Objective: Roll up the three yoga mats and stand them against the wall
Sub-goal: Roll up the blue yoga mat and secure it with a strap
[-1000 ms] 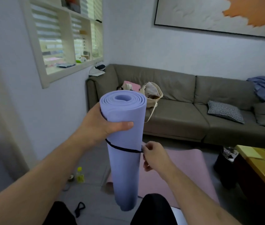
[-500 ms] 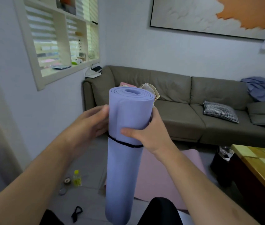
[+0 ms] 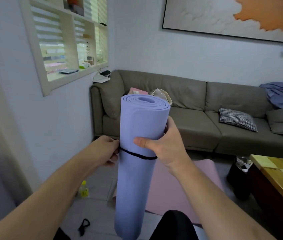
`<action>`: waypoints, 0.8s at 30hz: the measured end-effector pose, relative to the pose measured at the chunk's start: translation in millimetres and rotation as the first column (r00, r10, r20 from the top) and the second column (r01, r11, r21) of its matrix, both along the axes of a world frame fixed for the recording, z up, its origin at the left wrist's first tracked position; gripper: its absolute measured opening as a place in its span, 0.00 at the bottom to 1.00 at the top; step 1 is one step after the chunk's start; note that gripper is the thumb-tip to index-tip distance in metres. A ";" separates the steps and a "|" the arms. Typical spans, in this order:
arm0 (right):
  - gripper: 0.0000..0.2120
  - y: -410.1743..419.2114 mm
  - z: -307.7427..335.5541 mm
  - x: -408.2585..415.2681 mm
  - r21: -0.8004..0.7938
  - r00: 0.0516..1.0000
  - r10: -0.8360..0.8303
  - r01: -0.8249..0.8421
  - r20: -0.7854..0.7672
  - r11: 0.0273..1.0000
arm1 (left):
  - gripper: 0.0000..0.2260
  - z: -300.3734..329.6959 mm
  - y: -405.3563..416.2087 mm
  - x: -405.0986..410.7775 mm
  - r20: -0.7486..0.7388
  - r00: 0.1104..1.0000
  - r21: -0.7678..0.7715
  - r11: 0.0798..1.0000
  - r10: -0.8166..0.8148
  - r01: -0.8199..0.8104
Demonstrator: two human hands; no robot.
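Observation:
A rolled purple yoga mat point(image 3: 137, 179) stands upright in front of me, held off the floor. My right hand point(image 3: 161, 144) grips it just below the top, thumb across the front. A thin black band point(image 3: 135, 154) circles the roll under that hand. My left hand point(image 3: 107, 151) pinches the band at the roll's left side. A pink yoga mat point(image 3: 175, 186) lies flat and unrolled on the floor behind the roll. No third mat shows in the frame.
A grey sofa point(image 3: 198, 125) with a tote bag, a checked cushion and blue cloth runs along the far wall. A wooden table point(image 3: 279, 175) and a black bin point(image 3: 237, 175) stand at right. A yellow bottle point(image 3: 83, 189) and a black strap point(image 3: 83, 226) lie on the floor by the left wall.
My right hand went from the band up to grip the roll near the top. My left hand let go of the roll and dropped to the band at its left side.

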State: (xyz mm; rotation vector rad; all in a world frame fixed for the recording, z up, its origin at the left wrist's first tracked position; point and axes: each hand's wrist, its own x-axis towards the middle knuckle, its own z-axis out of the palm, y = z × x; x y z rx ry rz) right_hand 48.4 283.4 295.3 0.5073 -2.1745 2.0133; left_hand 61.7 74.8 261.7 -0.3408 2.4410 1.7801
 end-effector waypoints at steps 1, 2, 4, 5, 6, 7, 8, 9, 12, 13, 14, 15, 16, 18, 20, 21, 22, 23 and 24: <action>0.44 -0.2 1.8 0.4 -0.011 1.000 -0.002 0.002 0.002 1.000 | 0.15 -8.0 -2.1 -2.5 0.027 1.000 -0.088 0.996 -0.002 0.004; 0.44 -1.1 3.8 2.3 -0.015 1.000 -0.003 0.004 0.008 1.000 | 0.15 -18.4 -4.3 -2.7 0.067 0.998 -0.206 0.979 0.002 0.012; 0.43 0.2 8.3 2.0 -0.035 1.000 -0.023 0.023 -0.002 0.999 | 0.11 -42.2 -8.4 0.3 0.168 0.985 -0.417 0.908 0.035 0.039; 0.43 2.8 12.0 0.1 -0.061 0.999 -0.042 0.041 -0.010 0.997 | 0.11 -53.5 -10.3 1.6 0.216 0.975 -0.454 0.889 0.048 0.057; 0.42 5.1 16.7 -1.0 -0.087 0.998 -0.054 0.053 -0.015 0.995 | 0.12 -62.6 -11.6 5.2 0.250 0.967 -0.436 0.898 0.060 0.057; 0.42 6.9 21.1 -2.9 -0.109 0.998 -0.059 0.056 -0.024 0.993 | 0.13 -69.3 -13.2 7.2 0.247 0.967 -0.385 0.922 0.068 0.033; 0.42 9.2 24.9 -5.2 -0.123 0.997 -0.062 0.056 -0.039 0.991 | 0.12 -71.1 -13.4 6.7 0.205 0.976 -0.331 0.943 0.070 0.002; 0.43 10.7 26.8 -6.8 -0.126 0.997 -0.067 0.061 -0.046 0.990 | 0.10 -69.7 -11.4 5.1 0.141 0.987 -0.290 0.957 0.073 -0.030; 0.43 8.2 25.0 -6.9 -0.122 0.995 -0.095 0.090 -0.030 0.988 | 0.05 -53.9 -2.5 1.4 -0.036 0.993 -0.172 0.979 0.109 -0.114; 0.43 7.6 23.0 -6.6 -0.133 0.995 -0.099 0.097 -0.014 0.986 | 0.08 -47.8 -0.2 1.8 -0.101 0.989 -0.130 0.984 0.106 -0.119; 0.42 7.0 20.7 -6.2 -0.139 0.995 -0.102 0.102 0.004 0.985 | 0.12 -42.5 0.2 3.8 -0.161 0.984 -0.106 0.990 0.074 -0.092; 0.42 6.7 19.3 -5.6 -0.138 0.994 -0.107 0.109 0.018 0.984 | 0.18 -36.7 0.4 8.5 -0.211 0.977 -0.112 0.994 -0.013 -0.011; 0.42 6.5 18.2 -5.0 -0.141 0.993 -0.113 0.115 0.026 0.983 | 0.26 -31.9 0.4 14.4 -0.219 0.966 -0.134 0.985 -0.140 0.113; 0.41 3.8 20.6 -3.1 -0.174 0.991 -0.126 0.133 0.054 0.976 | 0.49 -25.8 7.3 24.5 -0.153 0.933 -0.145 0.941 -0.327 0.306; 0.38 -2.0 24.7 -1.8 -0.222 0.987 -0.135 0.151 0.085 0.963 | 0.61 -29.0 20.1 28.5 -0.189 0.932 -0.139 0.948 -0.310 0.287; 0.37 -4.7 26.7 -0.5 -0.249 0.985 -0.135 0.158 0.107 0.955 | 0.64 -31.8 25.9 28.5 -0.226 0.947 -0.108 0.972 -0.229 0.210; 0.35 -5.9 29.2 0.2 -0.279 0.984 -0.125 0.156 0.124 0.948 | 0.65 -32.6 29.9 27.6 -0.258 0.957 -0.065 0.991 -0.132 0.119; 0.33 -5.8 31.3 1.3 -0.305 0.987 -0.095 0.132 0.131 0.943 | 0.66 -32.9 30.7 26.5 -0.276 0.960 -0.049 0.998 -0.052 0.040; 0.29 -3.6 31.8 1.5 -0.327 0.990 -0.046 0.087 0.130 0.941 | 0.67 -32.3 29.7 24.9 -0.297 0.955 -0.066 0.998 -0.005 -0.015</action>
